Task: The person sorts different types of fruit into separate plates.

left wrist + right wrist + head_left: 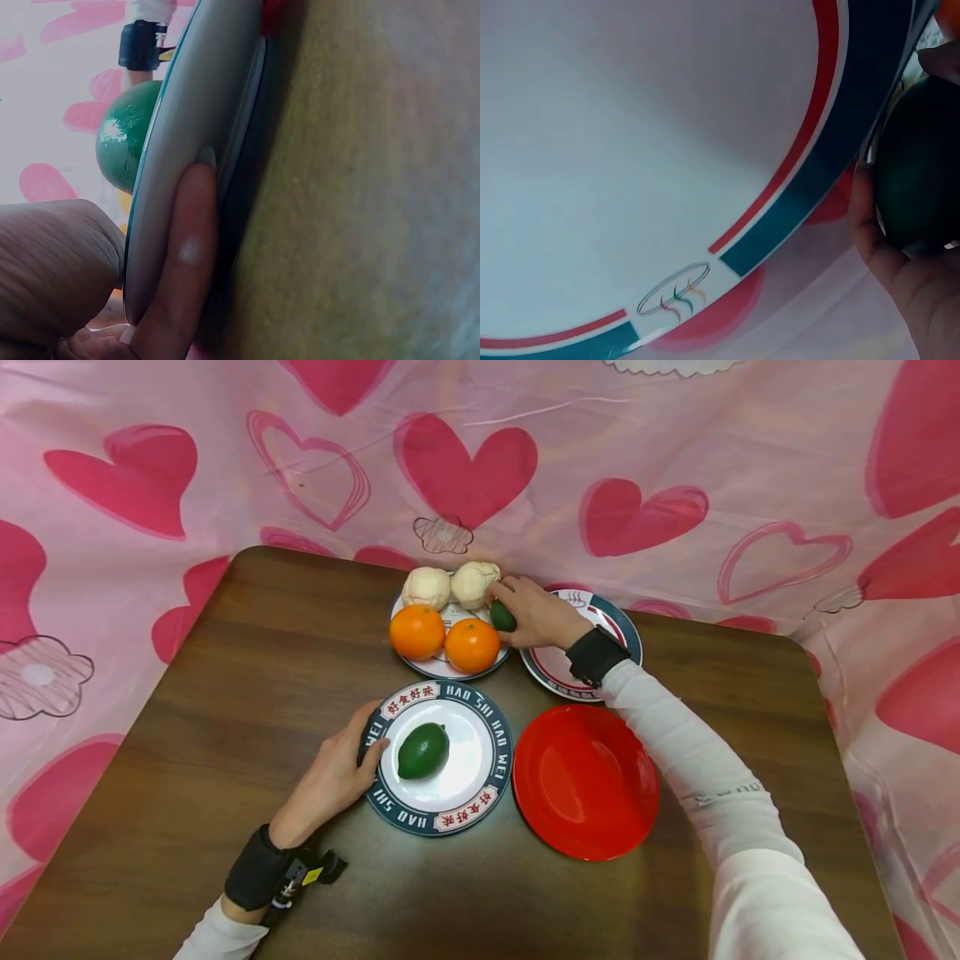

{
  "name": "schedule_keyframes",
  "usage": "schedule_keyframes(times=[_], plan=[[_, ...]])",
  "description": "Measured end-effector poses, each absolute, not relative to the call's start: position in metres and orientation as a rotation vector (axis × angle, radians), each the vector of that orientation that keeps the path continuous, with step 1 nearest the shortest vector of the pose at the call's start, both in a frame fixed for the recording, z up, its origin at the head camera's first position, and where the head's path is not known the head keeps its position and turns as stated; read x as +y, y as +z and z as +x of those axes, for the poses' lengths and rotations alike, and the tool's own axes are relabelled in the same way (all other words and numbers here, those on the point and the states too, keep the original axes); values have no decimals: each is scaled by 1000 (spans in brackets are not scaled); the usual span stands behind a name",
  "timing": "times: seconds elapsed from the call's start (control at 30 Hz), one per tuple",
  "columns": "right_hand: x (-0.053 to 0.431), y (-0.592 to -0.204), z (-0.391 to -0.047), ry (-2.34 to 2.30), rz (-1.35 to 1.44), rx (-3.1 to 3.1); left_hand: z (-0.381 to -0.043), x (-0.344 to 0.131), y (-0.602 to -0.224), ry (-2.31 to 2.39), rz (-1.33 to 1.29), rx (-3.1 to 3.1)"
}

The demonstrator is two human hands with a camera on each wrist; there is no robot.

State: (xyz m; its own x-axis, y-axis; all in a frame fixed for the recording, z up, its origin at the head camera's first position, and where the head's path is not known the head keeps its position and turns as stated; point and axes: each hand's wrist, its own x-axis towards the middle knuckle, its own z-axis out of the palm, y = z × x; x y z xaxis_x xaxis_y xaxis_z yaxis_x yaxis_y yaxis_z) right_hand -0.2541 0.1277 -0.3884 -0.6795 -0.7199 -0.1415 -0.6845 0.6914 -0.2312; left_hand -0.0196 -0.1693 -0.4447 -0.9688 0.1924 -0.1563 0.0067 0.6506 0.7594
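My left hand point(339, 767) grips the left rim of a blue-edged white plate point(480, 752), thumb on top; in the left wrist view a finger point(191, 247) lies under the rim. On that plate rests a green lime point(423, 751). At the back, my right hand point(542, 612) holds a second lime point(502, 616) at the right side of a fruit plate point(442, 672). In the right wrist view, the fingers curl round this dark lime point(919, 172). On the fruit plate are two oranges point(417, 632) and two pale, lumpy round things point(427, 587).
Under my right wrist lies another blue-rimmed plate point(547, 666), partly hidden by the hand and wristband. A red plate point(587, 782) sits right of the near white plate. Behind the brown wooden table point(247, 693) hangs a pink heart-patterned cloth point(540, 527).
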Motion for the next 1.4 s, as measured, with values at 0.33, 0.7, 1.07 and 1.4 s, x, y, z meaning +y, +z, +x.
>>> schedule_keyframes(times=[0.33, 0.7, 1.07, 1.4], plan=[[133, -372, -241, -456, -1177, 2901, -19, -169, -444, 1211, 150, 2636], [101, -351, -180, -485, -1654, 2904, -19, -169, -444, 1221, 139, 2619], [77, -359, -129, -239, -1876, 2487, -20, -169, -442, 1218, 131, 2584], [74, -385, -120, -132, -1825, 2221, -20, -169, -443, 1211, 137, 2595]])
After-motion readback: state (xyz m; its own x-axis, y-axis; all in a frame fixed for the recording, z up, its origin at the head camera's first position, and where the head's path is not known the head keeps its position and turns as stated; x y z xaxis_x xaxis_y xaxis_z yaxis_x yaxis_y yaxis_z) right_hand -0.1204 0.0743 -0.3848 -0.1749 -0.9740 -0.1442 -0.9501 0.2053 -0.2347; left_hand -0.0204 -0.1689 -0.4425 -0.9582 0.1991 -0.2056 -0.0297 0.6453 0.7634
